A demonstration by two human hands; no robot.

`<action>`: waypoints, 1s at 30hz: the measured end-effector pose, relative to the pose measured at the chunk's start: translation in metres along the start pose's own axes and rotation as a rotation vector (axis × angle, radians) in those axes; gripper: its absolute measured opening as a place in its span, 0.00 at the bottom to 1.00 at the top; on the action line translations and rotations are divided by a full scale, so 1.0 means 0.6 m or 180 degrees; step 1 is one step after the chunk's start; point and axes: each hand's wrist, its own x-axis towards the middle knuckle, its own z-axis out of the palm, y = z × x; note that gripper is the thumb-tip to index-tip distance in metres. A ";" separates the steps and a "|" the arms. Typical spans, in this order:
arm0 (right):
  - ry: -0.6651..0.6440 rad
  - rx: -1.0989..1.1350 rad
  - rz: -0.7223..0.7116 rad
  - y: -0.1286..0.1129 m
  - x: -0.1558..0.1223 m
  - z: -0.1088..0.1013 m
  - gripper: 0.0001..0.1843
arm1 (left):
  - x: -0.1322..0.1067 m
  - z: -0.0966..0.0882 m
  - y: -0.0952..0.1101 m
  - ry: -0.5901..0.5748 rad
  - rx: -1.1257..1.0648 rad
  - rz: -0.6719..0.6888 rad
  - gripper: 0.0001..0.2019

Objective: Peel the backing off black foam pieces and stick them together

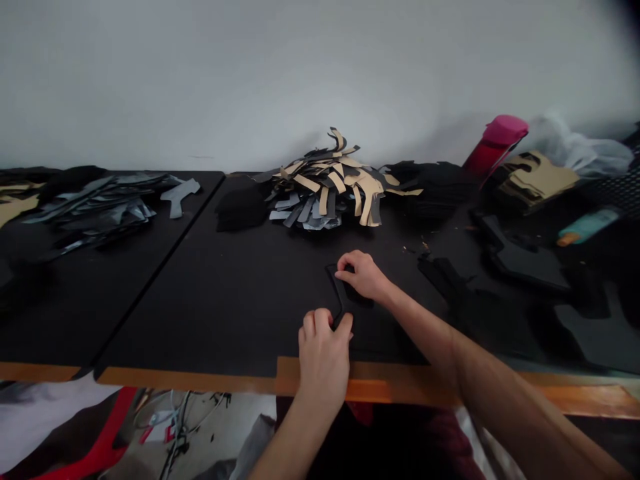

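A black cut-out piece [342, 299] lies flat on the black table [240, 300] near its front edge. My left hand [324, 353] has its fingers curled and pinches the near end of the piece. My right hand [363, 275] presses curled fingers onto the far end of the same piece. Behind them sits a heap of tan, grey and black cut strips [330, 187].
A second heap of grey and black pieces [100, 207] lies at the left. Stacks of black shapes [520, 260], tan pieces [540, 177], a red-capped bottle [495, 143], a teal tube [587, 227] and a plastic bag [575, 147] crowd the right. A white wall stands behind.
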 end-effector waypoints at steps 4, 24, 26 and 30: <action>-0.0002 -0.0098 -0.0036 0.003 0.002 0.007 0.02 | -0.002 0.005 -0.001 0.0131 0.0010 0.0093 0.14; 0.0064 -0.0982 0.0148 -0.004 0.044 0.000 0.16 | -0.001 0.014 -0.012 0.0014 0.0096 0.0613 0.15; 0.0083 -0.1067 0.0147 -0.004 0.043 0.001 0.17 | -0.002 0.016 -0.013 0.0036 0.0108 0.0623 0.14; 0.0071 -0.1185 -0.0248 -0.002 0.027 0.002 0.20 | -0.010 0.023 -0.018 0.0098 0.0081 0.0683 0.16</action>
